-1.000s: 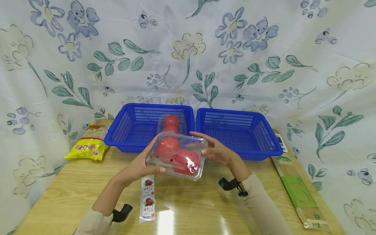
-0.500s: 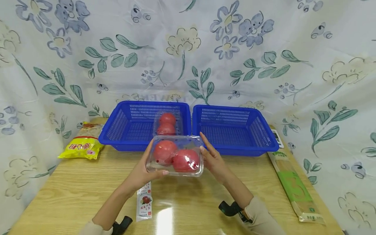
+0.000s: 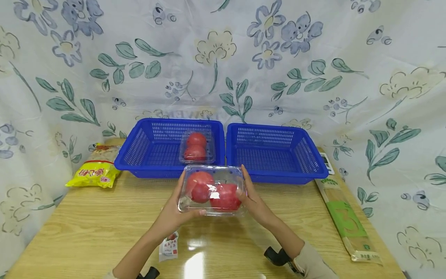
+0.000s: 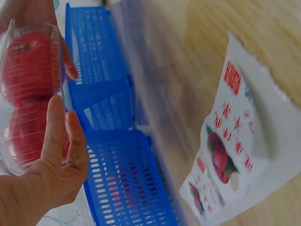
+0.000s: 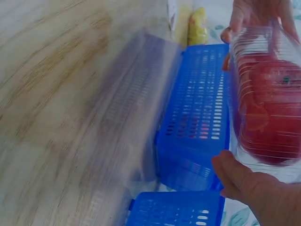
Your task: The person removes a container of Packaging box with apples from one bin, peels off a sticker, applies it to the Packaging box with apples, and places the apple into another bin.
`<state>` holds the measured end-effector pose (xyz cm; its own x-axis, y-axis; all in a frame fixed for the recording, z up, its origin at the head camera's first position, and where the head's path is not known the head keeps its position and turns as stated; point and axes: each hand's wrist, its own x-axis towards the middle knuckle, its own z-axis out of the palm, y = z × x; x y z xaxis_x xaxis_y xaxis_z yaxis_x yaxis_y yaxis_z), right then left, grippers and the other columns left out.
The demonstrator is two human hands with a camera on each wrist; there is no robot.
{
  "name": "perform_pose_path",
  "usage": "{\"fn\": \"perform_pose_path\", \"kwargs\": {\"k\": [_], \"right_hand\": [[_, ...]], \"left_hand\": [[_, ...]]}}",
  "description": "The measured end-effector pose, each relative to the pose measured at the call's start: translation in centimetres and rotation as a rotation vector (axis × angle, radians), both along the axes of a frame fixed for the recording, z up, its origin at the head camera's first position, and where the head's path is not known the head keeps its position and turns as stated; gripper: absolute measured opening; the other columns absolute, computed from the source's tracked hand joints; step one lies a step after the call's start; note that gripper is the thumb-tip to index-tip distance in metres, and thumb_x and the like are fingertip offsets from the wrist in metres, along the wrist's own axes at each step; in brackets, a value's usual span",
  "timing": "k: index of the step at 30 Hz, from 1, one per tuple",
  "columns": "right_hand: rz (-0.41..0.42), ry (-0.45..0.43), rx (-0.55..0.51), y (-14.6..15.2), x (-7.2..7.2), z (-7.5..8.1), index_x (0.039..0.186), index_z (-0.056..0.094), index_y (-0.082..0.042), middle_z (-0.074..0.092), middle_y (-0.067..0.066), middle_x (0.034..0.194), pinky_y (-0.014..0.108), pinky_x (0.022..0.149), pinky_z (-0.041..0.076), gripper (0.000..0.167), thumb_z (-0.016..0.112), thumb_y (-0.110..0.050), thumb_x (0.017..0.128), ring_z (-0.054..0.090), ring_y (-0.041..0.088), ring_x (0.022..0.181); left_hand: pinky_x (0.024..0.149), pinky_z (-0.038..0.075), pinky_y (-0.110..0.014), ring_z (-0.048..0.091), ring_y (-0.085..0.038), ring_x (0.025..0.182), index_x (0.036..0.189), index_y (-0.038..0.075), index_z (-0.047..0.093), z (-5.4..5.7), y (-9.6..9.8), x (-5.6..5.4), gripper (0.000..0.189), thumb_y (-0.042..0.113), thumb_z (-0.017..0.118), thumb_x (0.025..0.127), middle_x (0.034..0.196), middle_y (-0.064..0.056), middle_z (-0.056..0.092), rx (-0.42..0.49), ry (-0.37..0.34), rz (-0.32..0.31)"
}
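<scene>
Both hands are on it now: a clear, rectangular plastic box (image 3: pixel 211 190) with two round red fruits inside rides above the pale wood-grained table (image 3: pixel 87 228), just off the near edge of the baskets, its broad face tipped up to the head camera; the left hand (image 3: pixel 175 215) has the box's left end in a firm grip, thumb lying along the near edge, spread only as wide as the box needs; the right hand (image 3: pixel 256 203) clasps the right end, thumb bent onto the face and a finger up the side, the other fingers largely hidden.

Behind it, side by side along the table's far edge, sit two baskets; the left blue perforated plastic basket (image 3: pixel 150 171) carries a second clear plastic box (image 3: pixel 197 146), also with two red fruits, against its right side; the right blue perforated plastic basket (image 3: pixel 285 177) stands just beside its neighbour; over at the far left corner there's a crinkled yellow plastic bag (image 3: pixel 95 172); down the right edge runs a long, flat green-and-tan packet (image 3: pixel 348 221); and left of the middle, towards the near edge, a white paper label strip (image 3: pixel 168 248) lies beside the left forearm, red characters and fruit pictures showing in the left wrist view.
</scene>
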<state>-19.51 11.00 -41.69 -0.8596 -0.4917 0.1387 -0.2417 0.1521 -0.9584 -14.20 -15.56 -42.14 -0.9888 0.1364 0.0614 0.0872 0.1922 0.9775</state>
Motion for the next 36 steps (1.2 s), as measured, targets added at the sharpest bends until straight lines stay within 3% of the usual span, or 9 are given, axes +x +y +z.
{"fn": "perform_pose_path", "kwargs": {"k": [2, 4, 7, 11, 18, 21, 25, 31, 36], "right_hand": [[0.024, 0.016, 0.029, 0.1, 0.3, 0.0, 0.159, -0.01, -0.033, 0.005, 0.021, 0.165, 0.067, 0.109, 0.028, 0.112, 0.067, -0.065, 0.084, 0.018, 0.048, 0.148], [0.035, 0.005, 0.043, 0.2, 0.5, -0.1, 0.157, -0.014, -0.036, 0.005, 0.02, 0.165, 0.061, 0.109, 0.034, 0.13, 0.083, -0.056, 0.073, 0.027, 0.048, 0.145], [0.049, -0.045, 0.037, 0.1, 0.6, -0.4, 0.156, -0.017, -0.038, 0.01, 0.021, 0.164, 0.053, 0.108, 0.04, 0.142, 0.093, -0.033, 0.067, 0.038, 0.046, 0.14], [0.039, -0.086, 0.05, -0.1, 0.5, -1.3, 0.157, -0.019, -0.033, 0.015, 0.024, 0.162, 0.052, 0.11, 0.038, 0.145, 0.094, -0.022, 0.067, 0.04, 0.043, 0.14], [0.017, -0.109, 0.098, -0.1, 0.4, -2.6, 0.156, -0.02, -0.034, 0.01, 0.021, 0.164, 0.054, 0.114, 0.032, 0.144, 0.093, -0.037, 0.067, 0.033, 0.04, 0.144], [0.015, -0.115, 0.105, 0.0, 0.3, -2.9, 0.156, -0.021, -0.033, 0.007, 0.019, 0.165, 0.055, 0.115, 0.03, 0.144, 0.093, -0.039, 0.066, 0.028, 0.04, 0.147], [0.015, -0.136, 0.125, 0.1, 0.1, -3.3, 0.156, -0.02, -0.034, 0.003, 0.016, 0.166, 0.053, 0.118, 0.025, 0.144, 0.093, -0.041, 0.066, 0.022, 0.037, 0.149], [0.058, -0.138, 0.135, 0.3, -0.8, -4.1, 0.155, -0.023, -0.03, -0.003, 0.019, 0.166, 0.053, 0.118, 0.023, 0.141, 0.09, -0.041, 0.071, 0.023, 0.039, 0.149], [0.07, -0.138, 0.153, 0.3, -1.6, -4.4, 0.156, -0.023, -0.027, 0.002, 0.019, 0.166, 0.053, 0.119, 0.02, 0.14, 0.088, -0.043, 0.072, 0.019, 0.038, 0.15]], "left_hand": [[0.107, 0.035, -0.064, 0.027, -0.048, 0.144, 0.157, 0.047, 0.0, -0.1, 0.2, 0.1, 0.118, 0.02, 0.084, 0.079, 0.166, -0.015, 0.005, 0.017, -0.013, 0.006], [0.108, 0.033, -0.065, 0.025, -0.048, 0.145, 0.158, 0.043, 0.0, -0.2, 0.4, 0.2, 0.118, 0.02, 0.084, 0.078, 0.166, -0.017, 0.006, 0.017, -0.025, 0.014], [0.11, 0.025, -0.069, 0.018, -0.049, 0.147, 0.159, 0.041, -0.002, -0.7, 0.6, 0.3, 0.119, 0.025, 0.085, 0.078, 0.166, -0.017, 0.004, -0.033, -0.054, 0.032], [0.109, 0.02, -0.072, 0.012, -0.05, 0.147, 0.157, 0.046, -0.004, -1.5, 0.6, 0.4, 0.119, 0.031, 0.085, 0.078, 0.166, -0.016, 0.002, -0.113, -0.066, 0.033], [0.108, 0.027, -0.07, 0.025, -0.053, 0.143, 0.155, 0.05, -0.005, -2.2, 0.4, 0.2, 0.12, 0.033, 0.085, 0.078, 0.165, -0.02, 0.011, -0.168, -0.072, 0.021], [0.108, 0.03, -0.069, 0.03, -0.053, 0.14, 0.155, 0.048, -0.006, -2.4, 0.3, 0.0, 0.12, 0.035, 0.084, 0.078, 0.163, -0.022, 0.015, -0.197, -0.088, 0.016], [0.109, 0.027, -0.07, 0.025, -0.054, 0.142, 0.158, 0.04, -0.009, -2.7, 0.3, -0.3, 0.121, 0.037, 0.083, 0.079, 0.163, -0.025, 0.015, -0.221, -0.103, -0.001], [0.109, 0.025, -0.071, 0.023, -0.055, 0.142, 0.159, 0.031, -0.011, -3.1, 0.3, -0.8, 0.122, 0.038, 0.082, 0.08, 0.161, -0.029, 0.015, -0.226, -0.111, -0.023], [0.109, 0.026, -0.071, 0.024, -0.054, 0.143, 0.159, 0.029, -0.01, -3.4, 0.4, -1.3, 0.121, 0.042, 0.081, 0.081, 0.161, -0.029, 0.018, -0.264, -0.117, -0.018]]}}
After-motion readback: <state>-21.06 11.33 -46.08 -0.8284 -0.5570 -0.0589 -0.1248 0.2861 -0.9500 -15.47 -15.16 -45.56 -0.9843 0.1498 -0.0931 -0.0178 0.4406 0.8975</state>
